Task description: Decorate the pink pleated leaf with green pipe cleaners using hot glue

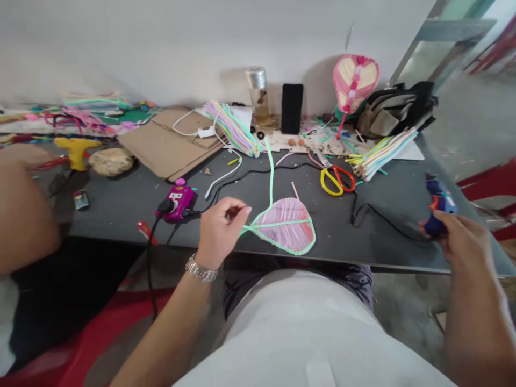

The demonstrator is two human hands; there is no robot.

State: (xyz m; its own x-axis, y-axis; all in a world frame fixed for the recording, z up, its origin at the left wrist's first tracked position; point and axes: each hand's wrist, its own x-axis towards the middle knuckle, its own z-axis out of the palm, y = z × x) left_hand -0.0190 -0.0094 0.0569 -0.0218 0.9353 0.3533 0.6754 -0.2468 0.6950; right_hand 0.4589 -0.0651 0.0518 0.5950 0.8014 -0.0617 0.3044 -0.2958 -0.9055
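Note:
A leaf-shaped piece (286,228) in pink and lilac lies near the table's front edge, rimmed and crossed by mint-green pipe cleaner. One loose mint-green pipe cleaner (271,177) rises from its left tip and bends toward the back. My left hand (223,228) is over that left tip, thumb and forefinger pinched together; what they hold, if anything, cannot be made out. Far to the right, my right hand (463,234) grips a blue hot glue gun (441,201) above the table, nozzle toward the back, apart from the leaf piece.
Scissors (337,180) and a pipe-cleaner bundle (382,153) lie behind on the right. A purple power socket (180,203) with black cables is left. Cardboard (173,137), a bottle (258,97), a phone (292,108) and a finished pink leaf (356,83) stand farther back. Another person's arm (26,209) is left.

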